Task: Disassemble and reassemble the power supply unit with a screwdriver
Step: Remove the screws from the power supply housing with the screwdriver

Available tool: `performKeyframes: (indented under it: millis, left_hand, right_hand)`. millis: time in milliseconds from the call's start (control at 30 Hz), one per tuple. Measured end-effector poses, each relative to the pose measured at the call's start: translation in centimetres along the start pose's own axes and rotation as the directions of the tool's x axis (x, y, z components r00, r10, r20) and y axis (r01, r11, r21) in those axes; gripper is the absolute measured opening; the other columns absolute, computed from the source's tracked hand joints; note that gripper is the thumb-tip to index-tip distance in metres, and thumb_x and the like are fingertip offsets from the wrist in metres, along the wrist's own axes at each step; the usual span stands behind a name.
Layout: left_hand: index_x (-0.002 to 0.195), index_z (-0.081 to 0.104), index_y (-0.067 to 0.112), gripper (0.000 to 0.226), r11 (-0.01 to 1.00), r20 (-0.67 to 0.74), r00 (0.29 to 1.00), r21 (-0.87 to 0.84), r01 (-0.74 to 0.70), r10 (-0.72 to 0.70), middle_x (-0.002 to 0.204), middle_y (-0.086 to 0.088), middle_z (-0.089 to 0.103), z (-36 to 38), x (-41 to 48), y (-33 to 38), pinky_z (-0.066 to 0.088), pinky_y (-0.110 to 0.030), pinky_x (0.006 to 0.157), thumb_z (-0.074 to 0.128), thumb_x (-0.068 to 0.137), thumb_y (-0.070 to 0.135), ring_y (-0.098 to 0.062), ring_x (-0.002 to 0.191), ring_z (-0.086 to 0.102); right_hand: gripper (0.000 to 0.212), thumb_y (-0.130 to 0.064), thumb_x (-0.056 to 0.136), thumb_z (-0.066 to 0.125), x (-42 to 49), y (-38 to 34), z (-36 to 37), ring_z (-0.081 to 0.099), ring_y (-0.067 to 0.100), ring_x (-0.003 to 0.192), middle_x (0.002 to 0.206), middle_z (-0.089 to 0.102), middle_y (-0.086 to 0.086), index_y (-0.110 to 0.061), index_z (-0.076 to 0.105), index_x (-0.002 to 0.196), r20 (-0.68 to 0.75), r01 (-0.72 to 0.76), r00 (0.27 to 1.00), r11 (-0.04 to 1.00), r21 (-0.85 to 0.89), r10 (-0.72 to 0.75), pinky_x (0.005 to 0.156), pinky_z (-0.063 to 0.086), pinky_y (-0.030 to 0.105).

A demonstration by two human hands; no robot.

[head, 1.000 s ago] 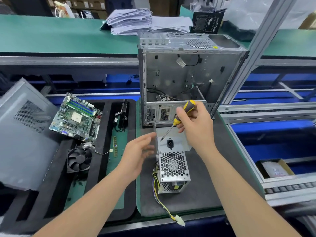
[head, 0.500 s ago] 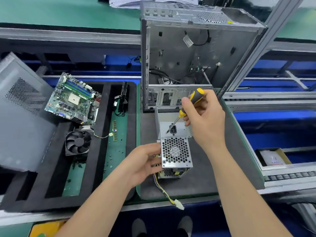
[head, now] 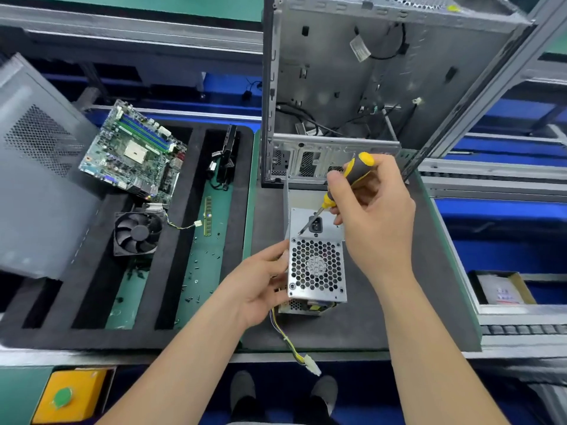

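Right hand point(head: 372, 216) is wrapped round the black-and-yellow handle of the screwdriver point(head: 329, 200). Shaft angled down-left, tip at the upper-left corner of the fan grille, just beside the mains socket. Can't tell if it's seated in a screw.

Left hand point(head: 260, 286) grips the left wall of the power supply unit point(head: 317, 271), thumb near its top-left corner, fingers curled along the side.

Unit stands on end on the grey mat of the desk point(head: 383, 317), just near of the open PC case point(head: 352, 87). Its wire harness point(head: 288, 338) trails off the near edge.

Handling, my read:
- Sheet-steel box: stiff and fairly heavy for its size.
- Smooth sides, so it will likely skate or tip under driver push.
- Brace it by the solid side walls, not the honeycomb grille or the wires.
- Edges are probably sharp.

Left: foam tray point(head: 92, 302) with motherboard point(head: 132, 151), cooler fan point(head: 138, 233) and loose screws point(head: 196, 271).
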State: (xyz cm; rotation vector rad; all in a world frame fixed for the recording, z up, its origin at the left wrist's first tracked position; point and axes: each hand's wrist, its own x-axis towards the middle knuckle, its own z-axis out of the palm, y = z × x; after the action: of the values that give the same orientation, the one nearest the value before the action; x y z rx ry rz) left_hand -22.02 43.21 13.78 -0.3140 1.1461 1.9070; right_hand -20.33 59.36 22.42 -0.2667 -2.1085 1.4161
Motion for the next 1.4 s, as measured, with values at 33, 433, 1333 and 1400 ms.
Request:
performKeyframes:
  millis: [33, 433, 1333, 1400]
  left_hand:
    - [0.122, 0.077, 0.028, 0.03, 1.0, -0.008, 1.0, -0.004, 0.001, -0.001, 0.129, -0.01, 0.072, 0.1, 0.0, 0.0, 0.061, -0.035, 0.076, 0.058, 0.104, 0.013, -0.023, 0.106, 0.065]
    - [0.124, 0.075, 0.024, 0.037, 0.994, 0.029, 0.994, 0.036, -0.103, 0.102, 0.109, -0.001, 0.078, -0.1, -0.4, 0.0, 0.061, -0.042, 0.079, 0.067, 0.089, 0.016, -0.021, 0.097, 0.073]
    - [0.133, 0.068, 0.013, 0.034, 1.0, -0.062, 0.998, 0.021, 0.022, -0.021, 0.125, -0.013, 0.073, 0.1, -0.9, 1.4, 0.061, -0.053, 0.087, 0.06, 0.101, 0.005, -0.033, 0.115, 0.069]
    - [0.134, 0.068, 0.012, 0.034, 1.0, -0.067, 0.998, 0.018, 0.022, -0.02, 0.125, -0.013, 0.074, 0.1, -1.0, 1.5, 0.06, -0.055, 0.09, 0.059, 0.102, 0.005, -0.035, 0.121, 0.067]
  right_hand:
    - [0.018, -0.028, 0.097, 0.072, 0.0, 0.1, -0.1, 0.071, 0.025, 0.071, 0.084, 0.069, -0.002, -0.019, 0.056, 0.098, 0.001, 0.002, 1.0, 1.0, 0.0, -0.002, 0.063, 0.058, 0.051]
    - [0.02, -0.027, 0.098, 0.072, -0.4, 0.5, -0.8, 0.072, 0.025, 0.07, 0.083, 0.069, -0.001, -0.015, 0.056, 0.1, 0.004, -0.006, 1.0, 1.0, 0.015, 0.006, 0.062, 0.058, 0.052]
    - [0.018, -0.031, 0.099, 0.07, -1.2, 0.1, 0.8, 0.071, 0.02, 0.076, 0.086, 0.067, -0.011, -0.023, 0.055, 0.103, 0.113, 0.079, 0.991, 0.994, -0.075, -0.071, 0.065, 0.059, 0.047]
    - [0.018, -0.03, 0.099, 0.07, -1.1, 0.0, 0.8, 0.07, 0.021, 0.078, 0.087, 0.066, -0.011, -0.022, 0.055, 0.105, 0.152, 0.09, 0.985, 0.994, -0.069, -0.078, 0.068, 0.058, 0.048]
